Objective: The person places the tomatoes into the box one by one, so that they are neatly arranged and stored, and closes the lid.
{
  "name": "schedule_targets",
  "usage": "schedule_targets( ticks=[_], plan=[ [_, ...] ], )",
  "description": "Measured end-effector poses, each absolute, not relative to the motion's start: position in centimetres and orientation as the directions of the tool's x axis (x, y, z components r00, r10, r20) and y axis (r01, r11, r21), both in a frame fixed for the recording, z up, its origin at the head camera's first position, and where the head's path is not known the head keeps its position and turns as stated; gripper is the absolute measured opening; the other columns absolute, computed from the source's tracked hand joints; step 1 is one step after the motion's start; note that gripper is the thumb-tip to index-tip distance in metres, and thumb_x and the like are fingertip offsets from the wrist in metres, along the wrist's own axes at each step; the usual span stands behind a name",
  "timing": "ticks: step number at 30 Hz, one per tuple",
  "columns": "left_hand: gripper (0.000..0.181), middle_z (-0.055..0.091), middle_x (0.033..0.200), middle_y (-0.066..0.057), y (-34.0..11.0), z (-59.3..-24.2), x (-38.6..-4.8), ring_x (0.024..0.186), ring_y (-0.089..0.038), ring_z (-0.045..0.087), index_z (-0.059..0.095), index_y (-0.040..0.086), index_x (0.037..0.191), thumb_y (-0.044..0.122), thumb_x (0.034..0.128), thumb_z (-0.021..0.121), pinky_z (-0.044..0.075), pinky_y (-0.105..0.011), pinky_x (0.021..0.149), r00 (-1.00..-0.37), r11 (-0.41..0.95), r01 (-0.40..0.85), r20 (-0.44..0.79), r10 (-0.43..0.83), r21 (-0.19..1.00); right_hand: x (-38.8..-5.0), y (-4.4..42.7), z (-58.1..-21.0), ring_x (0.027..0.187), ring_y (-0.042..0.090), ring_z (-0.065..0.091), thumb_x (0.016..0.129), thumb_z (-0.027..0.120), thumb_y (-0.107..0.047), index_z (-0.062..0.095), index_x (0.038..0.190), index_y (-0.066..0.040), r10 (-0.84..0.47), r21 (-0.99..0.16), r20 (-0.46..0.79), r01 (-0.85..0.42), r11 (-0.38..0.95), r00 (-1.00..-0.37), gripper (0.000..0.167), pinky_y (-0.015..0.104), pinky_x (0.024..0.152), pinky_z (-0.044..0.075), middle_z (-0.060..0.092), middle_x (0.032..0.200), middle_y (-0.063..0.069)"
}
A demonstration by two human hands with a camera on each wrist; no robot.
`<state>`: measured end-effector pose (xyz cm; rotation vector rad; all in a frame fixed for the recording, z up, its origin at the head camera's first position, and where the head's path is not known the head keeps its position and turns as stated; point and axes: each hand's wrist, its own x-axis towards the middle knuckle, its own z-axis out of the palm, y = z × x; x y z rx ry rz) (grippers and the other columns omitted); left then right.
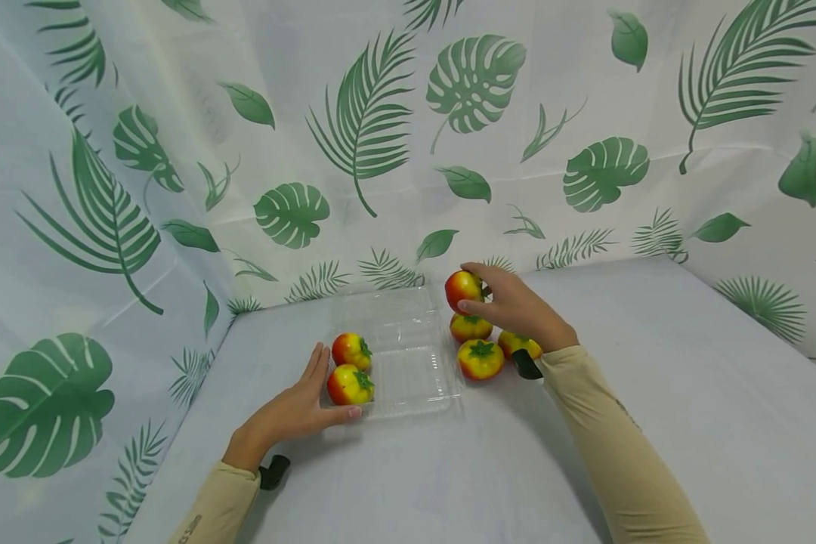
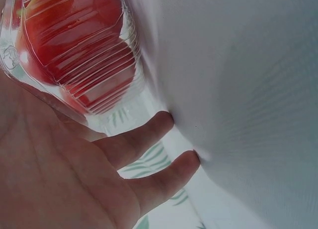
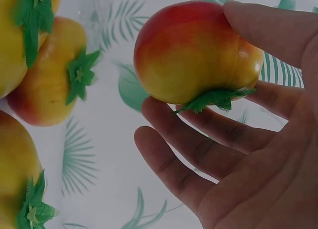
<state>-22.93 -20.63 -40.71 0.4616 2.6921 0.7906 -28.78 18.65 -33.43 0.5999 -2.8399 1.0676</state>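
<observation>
My right hand (image 1: 517, 304) pinches a red-and-yellow persimmon (image 3: 194, 55) with a green leafy cap, its thumb on one side and fingers on the other. The fruit is raised above the other persimmons, right of the clear plastic box (image 1: 408, 378). Two persimmons sit inside the box along its left side, a rear one (image 1: 347, 350) and a front one (image 1: 347, 385). Beside that wall rests my left hand (image 1: 295, 412), its fingers extended and its thumb at the front edge. In the left wrist view two fingertips (image 2: 186, 162) touch the tabletop.
Right of the box lie more persimmons: one under the held fruit (image 1: 471, 329), one in front (image 1: 480, 363) and one partly behind the right wrist (image 1: 517, 344). The box's clear lid (image 1: 384, 306) lies open behind it. A leaf-print curtain (image 1: 394, 151) stands behind the white table (image 1: 408, 483).
</observation>
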Motion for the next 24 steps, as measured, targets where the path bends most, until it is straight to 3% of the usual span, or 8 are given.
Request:
schedule_targets(
  ticks=[14,24],
  plan=[
    [0.133,-0.014,0.178,-0.014,-20.81,-41.13,-23.29,0.163,-0.04,0.01,-0.006,0.003,0.171,0.072,0.0888,0.073,0.023,-0.061,0.125,-0.904,0.792,0.219,-0.185,0.384,0.57,-28.61,18.29,-33.33,0.14,0.042,0.047,0.104,0.073,-0.028,0.039,0.165,-0.006,-0.349,-0.612,0.182,-0.384,0.692,-0.919,0.073,0.062,0.116,0.042,0.048,0.16,0.022],
    [0.133,-0.015,0.178,-0.014,-20.79,-41.14,-23.38,0.163,-0.04,0.01,-0.006,0.004,0.171,0.072,0.0887,0.074,0.022,-0.061,0.125,-0.905,0.791,0.213,-0.19,0.381,0.573,-28.74,18.2,-33.51,0.143,0.041,0.045,0.104,0.073,-0.028,0.04,0.164,-0.006,-0.357,-0.604,0.188,-0.395,0.692,-0.915,0.073,0.062,0.118,0.039,0.046,0.162,0.021]
  ],
)
